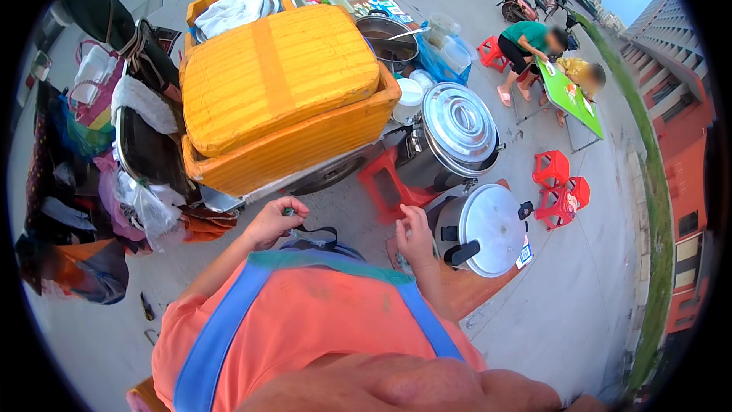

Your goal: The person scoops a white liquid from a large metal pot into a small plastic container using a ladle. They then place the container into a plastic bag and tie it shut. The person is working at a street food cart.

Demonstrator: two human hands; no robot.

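My left hand (273, 221) is raised in front of my apron (329, 263), thumb and fingertips pinched around a small green item (289, 212) that is mostly hidden. Just beside it a black strap (327, 232) loops out at my waist. My right hand (416, 236) is lifted with fingers bent and apart, and nothing shows in it. It is nearest to a large lidded metal pressure cooker (493, 232) with black handles. Ahead of my hands sits a yellow foam box (280, 77) with its lid resting slightly askew, a strip of tape across it.
A tall steel pot (460, 123) stands beyond a red plastic stool (394, 186). Bags hang from a cart (151, 206) at left. A divided pan (388, 40) sits behind the box. Two people are at a green folding table (572, 97), near red stools (552, 169).
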